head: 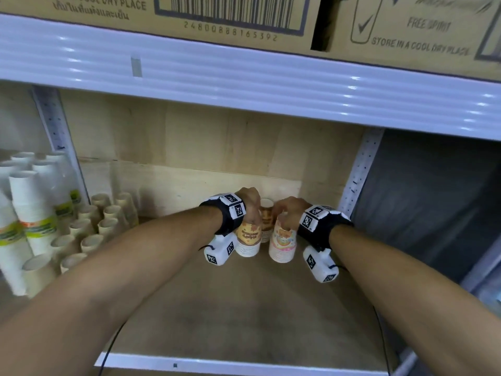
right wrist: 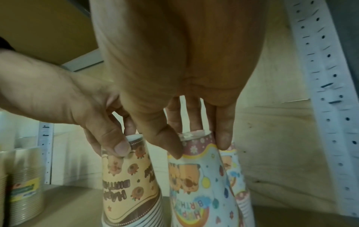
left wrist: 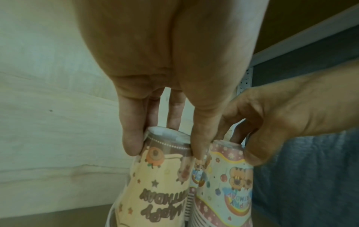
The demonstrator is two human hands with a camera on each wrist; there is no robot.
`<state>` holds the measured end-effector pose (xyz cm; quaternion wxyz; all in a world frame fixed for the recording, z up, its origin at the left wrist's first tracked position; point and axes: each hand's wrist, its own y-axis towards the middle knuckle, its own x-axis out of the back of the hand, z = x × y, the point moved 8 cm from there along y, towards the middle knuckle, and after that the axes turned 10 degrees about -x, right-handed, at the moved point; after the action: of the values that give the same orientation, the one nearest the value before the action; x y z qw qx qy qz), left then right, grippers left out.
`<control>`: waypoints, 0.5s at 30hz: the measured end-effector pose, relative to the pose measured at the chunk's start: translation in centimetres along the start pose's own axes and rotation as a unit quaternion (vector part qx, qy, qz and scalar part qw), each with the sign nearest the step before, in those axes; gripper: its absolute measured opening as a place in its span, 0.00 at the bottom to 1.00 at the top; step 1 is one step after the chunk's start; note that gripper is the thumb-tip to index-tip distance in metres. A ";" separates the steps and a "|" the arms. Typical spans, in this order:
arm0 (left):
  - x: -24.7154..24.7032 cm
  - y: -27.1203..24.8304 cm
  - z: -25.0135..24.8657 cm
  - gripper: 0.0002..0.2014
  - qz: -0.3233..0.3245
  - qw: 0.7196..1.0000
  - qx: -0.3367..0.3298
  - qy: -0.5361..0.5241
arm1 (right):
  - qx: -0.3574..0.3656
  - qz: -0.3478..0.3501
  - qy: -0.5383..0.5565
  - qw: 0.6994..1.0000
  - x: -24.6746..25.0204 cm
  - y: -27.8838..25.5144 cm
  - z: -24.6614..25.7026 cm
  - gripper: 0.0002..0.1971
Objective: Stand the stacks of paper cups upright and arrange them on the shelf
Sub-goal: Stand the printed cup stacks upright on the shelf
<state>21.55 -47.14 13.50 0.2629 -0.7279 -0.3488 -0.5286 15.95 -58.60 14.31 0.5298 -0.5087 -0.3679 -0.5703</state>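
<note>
Both stacks upright, bases up: left hand pinches brown stack, right hand pink stack.

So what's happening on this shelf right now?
A person is arranging birthday-print paper cup stacks on a wooden shelf. The left hand grips the top of the orange-and-brown stack; the right hand grips the top of the pink rainbow stack. Both stacks stand upright, rims down, side by side. Another printed stack stands behind them. Plain white and beige cup stacks fill the shelf's left part.
</note>
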 end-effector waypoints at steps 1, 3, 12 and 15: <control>-0.2 0.3 -0.3 0.13 -0.006 1.000 0.000 -0.002 | 0.005 0.003 -0.002 1.000 0.1 0.0 -0.4 0.20; -0.5 1.0 -0.8 0.17 -0.031 0.999 0.004 -0.009 | 0.017 -0.001 -0.009 1.000 0.3 0.0 -1.1 0.19; -2.5 3.2 -2.3 0.13 0.009 1.000 -0.009 -0.026 | 0.011 0.008 0.010 1.000 -1.0 2.1 -3.8 0.13; -2.8 3.6 -2.0 0.13 0.006 1.000 -0.001 -0.030 | 0.003 0.015 0.027 1.000 -1.5 2.5 -4.1 0.13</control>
<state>22.61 -51.50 11.39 0.2545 -0.7460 -0.3516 -0.5050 17.51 -62.61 11.66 0.5498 -0.4968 -0.3476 -0.5745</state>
